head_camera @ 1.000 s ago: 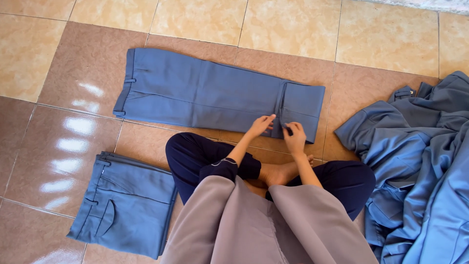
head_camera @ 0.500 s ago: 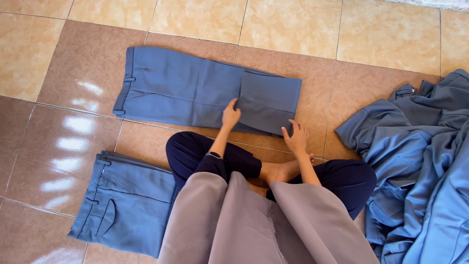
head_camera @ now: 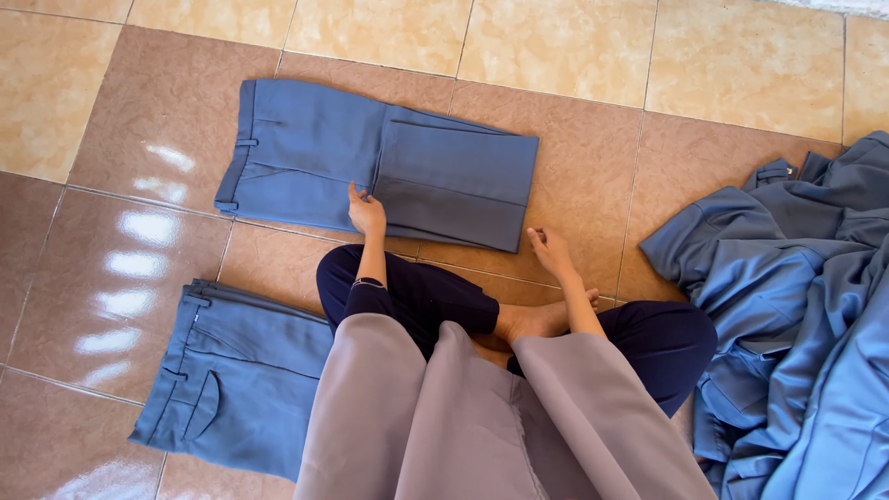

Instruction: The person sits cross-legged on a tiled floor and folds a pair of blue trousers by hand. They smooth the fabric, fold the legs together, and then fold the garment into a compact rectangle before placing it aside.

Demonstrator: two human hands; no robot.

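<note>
A pair of blue trousers lies flat on the tiled floor ahead of me, its leg end folded over toward the waistband. My left hand rests on the near edge of the folded flap, fingers on the cloth. My right hand hovers open just off the flap's near right corner, touching nothing that I can see. I sit cross-legged in dark trousers with a grey garment over my lap.
A folded pair of blue trousers lies at my left knee. A heap of unfolded blue garments fills the right side. Glossy brown and beige floor tiles surround everything.
The folded leg end has been carried further left over the trousers and laid flat. My left hand moved left with it; my right hand let go and drew back.
</note>
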